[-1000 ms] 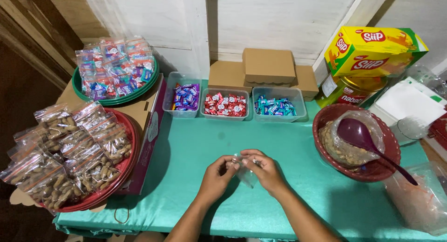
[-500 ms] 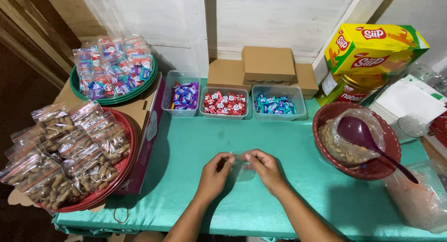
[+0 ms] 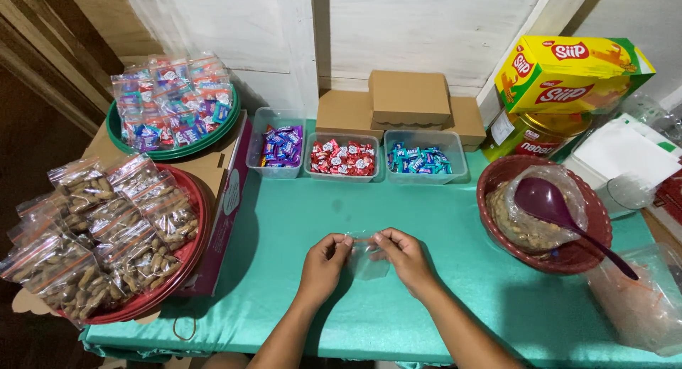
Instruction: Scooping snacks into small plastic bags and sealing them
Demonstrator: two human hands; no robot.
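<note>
Left hand [image 3: 323, 264] and right hand [image 3: 407, 259], fingertips pinched on the top edge of a small clear plastic bag [image 3: 367, 259] above bare teal tablecloth [image 3: 284, 220], three clear candy tubs [image 3: 342, 156] behind, yellow carton [image 3: 568, 67] rear right, peanut packets [image 3: 99, 234] on red tray at left edge.

A small clear plastic bag [image 3: 368, 258] is hanging between the left hand [image 3: 323, 264] and right hand [image 3: 407, 259], pinched at its top edge. Bagged peanuts [image 3: 99, 234] are lying heaped on the red tray at left, with bagged candies [image 3: 174, 102] sitting behind on the green tray. Brown cardboard boxes [image 3: 408, 102] are standing at the back wall, and a yellow-and-green carton [image 3: 572, 69] is resting at the right on a labelled tin [image 3: 533, 136].
</note>
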